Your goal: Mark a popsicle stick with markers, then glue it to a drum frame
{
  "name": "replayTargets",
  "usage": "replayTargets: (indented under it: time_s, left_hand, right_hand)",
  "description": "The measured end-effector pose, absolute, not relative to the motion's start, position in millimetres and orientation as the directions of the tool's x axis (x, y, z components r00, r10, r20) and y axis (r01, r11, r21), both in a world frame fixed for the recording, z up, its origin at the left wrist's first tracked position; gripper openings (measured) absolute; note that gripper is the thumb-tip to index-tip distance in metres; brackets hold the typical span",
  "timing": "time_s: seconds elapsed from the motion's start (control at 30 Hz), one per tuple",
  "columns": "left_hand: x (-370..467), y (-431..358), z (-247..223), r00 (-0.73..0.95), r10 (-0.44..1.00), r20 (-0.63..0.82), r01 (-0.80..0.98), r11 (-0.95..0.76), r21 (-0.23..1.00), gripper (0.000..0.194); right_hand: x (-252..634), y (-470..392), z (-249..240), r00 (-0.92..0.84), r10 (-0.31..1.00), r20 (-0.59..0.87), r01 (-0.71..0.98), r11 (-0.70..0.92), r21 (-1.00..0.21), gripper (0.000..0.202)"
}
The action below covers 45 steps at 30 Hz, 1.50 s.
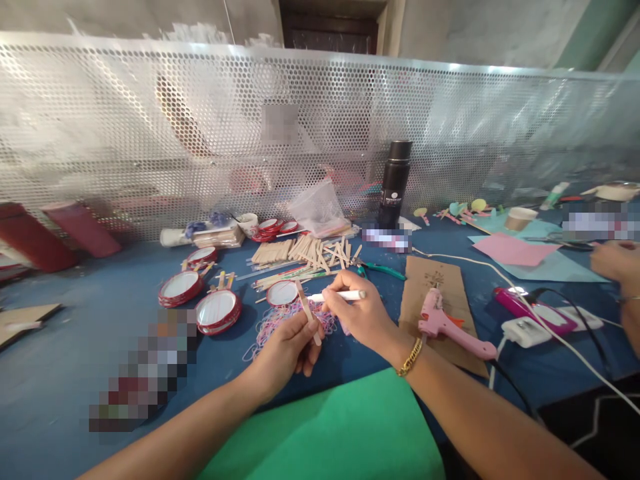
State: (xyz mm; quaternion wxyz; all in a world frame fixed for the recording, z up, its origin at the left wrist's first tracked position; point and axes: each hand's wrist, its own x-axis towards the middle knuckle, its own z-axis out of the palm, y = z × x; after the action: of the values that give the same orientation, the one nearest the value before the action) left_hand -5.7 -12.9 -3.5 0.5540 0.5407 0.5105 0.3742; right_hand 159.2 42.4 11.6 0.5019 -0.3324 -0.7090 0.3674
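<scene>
My left hand [293, 343] pinches a wooden craft stick [306, 308] that stands slanted between thumb and fingers. A white marker pen [350, 295] is gripped in my right hand [357, 317], its tip at the face of the stick. Beneath and behind both hands lies a tangle of pink and purple rubber bands [265, 327]. A small red-rimmed drum [281, 293] rests just past the stick. Farther back is a loose heap of craft sticks [315, 250]. Green paper [330, 427] spreads below my wrists.
Red-rimmed drums [218, 311] sit at left. A pink glue gun [443, 323] lies on cardboard [410, 287] at right, near cables and a power strip [583, 319]. A black bottle [395, 187] stands before the perforated metal panel [320, 87]. Another person's hand [617, 263] is at far right.
</scene>
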Motion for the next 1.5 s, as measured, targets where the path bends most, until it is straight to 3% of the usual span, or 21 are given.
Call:
replayTargets:
  time_s: [1.5]
  left_hand:
    - [-5.4, -11.9, -4.5, 0.195, 0.967, -0.167, 0.163, 0.136, 0.977, 0.039]
  right_hand:
    - [158.9, 41.8, 8.5, -0.318, 0.823, 0.470, 0.081, 0.518, -0.852, 0.019]
